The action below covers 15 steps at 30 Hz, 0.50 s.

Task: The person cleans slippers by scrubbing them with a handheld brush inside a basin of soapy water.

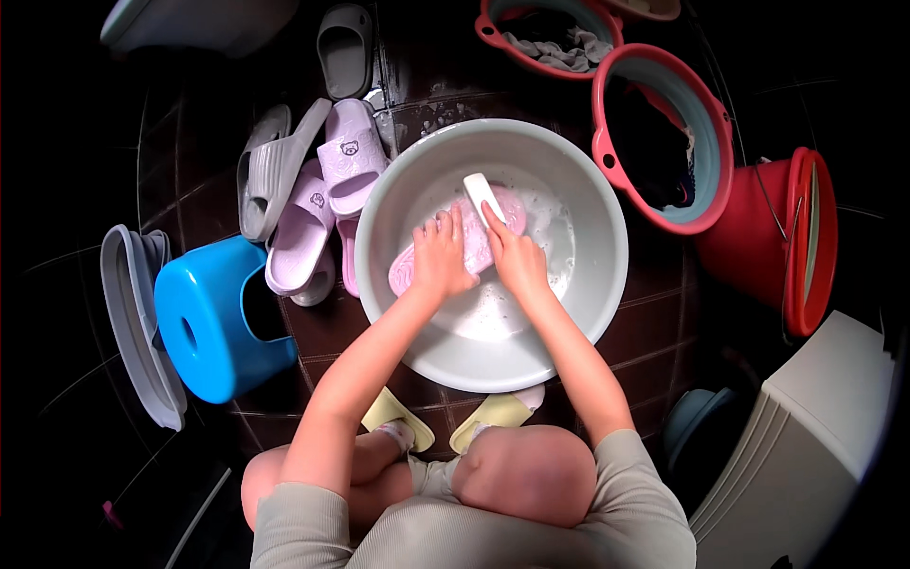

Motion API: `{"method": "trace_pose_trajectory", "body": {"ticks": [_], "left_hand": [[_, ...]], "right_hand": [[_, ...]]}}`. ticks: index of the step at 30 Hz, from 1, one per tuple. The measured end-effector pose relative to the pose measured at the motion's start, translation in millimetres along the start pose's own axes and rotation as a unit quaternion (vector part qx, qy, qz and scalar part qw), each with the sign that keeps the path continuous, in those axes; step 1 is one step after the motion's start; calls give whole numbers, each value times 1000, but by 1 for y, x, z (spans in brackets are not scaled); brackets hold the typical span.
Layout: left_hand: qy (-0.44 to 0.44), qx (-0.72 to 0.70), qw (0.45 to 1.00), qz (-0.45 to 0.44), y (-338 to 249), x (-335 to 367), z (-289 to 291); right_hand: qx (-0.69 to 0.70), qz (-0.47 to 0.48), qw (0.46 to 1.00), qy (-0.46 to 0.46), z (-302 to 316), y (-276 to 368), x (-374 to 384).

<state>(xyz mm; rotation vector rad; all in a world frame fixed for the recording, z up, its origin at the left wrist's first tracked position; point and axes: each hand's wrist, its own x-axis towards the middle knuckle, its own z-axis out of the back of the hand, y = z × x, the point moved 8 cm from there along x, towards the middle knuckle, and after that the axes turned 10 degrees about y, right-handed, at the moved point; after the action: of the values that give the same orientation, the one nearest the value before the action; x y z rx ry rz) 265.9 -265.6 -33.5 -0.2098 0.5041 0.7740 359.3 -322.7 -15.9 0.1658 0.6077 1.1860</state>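
A pink slipper (476,245) lies slantwise in a large pale grey basin (611,284) that has some sudsy water at its bottom. My left hand (440,256) grips the slipper over its middle, fingers laid across it and pressing it down. In my right hand (518,258) is a white scrubbing brush (481,192), its handle pointing away from me and its underside against the slipper's far end. The bristles are hidden beneath it.
Left of the basin are lilac slippers (353,156), grey slippers (282,171), a blue stool (194,313) and a grey folded tub (142,327). To the right stand red-rimmed collapsible basins (720,171) with cloth, a red bucket (754,223) and a pale cabinet (825,398).
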Motion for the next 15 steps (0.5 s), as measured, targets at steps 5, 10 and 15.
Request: {"method": "trace_pose_trajectory", "body": {"ticks": [5, 10, 15], "left_hand": [[25, -1, 1000, -13, 16, 3, 4], [-5, 16, 1000, -14, -1, 2, 2], [18, 20, 999, -22, 10, 6, 1]], "right_hand": [[72, -10, 996, 57, -8, 9, -47], [20, -61, 996, 59, 9, -6, 4], [99, -51, 993, 41, -3, -10, -10]]}}
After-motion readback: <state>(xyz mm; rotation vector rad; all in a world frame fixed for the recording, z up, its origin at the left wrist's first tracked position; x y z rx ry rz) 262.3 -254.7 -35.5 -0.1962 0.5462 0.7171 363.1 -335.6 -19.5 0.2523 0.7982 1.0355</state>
